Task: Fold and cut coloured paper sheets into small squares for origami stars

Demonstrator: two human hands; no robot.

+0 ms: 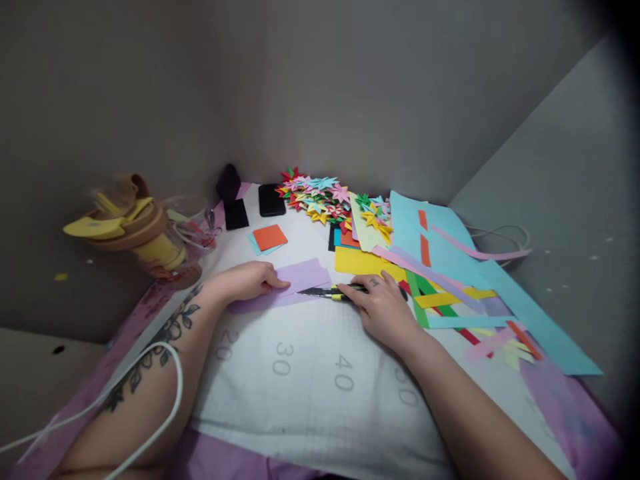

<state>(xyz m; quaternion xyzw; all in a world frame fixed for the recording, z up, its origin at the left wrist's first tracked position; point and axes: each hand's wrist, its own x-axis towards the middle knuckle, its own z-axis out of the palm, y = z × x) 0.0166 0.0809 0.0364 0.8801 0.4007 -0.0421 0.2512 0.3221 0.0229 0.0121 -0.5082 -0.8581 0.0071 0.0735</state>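
Head view: the left hand lies flat, fingers pressing down on a lilac rectangular paper sheet. Just beside it, the right hand grips a yellow-and-black utility knife, its blade at the sheet's near edge. Beyond both hands lies an orange paper square.
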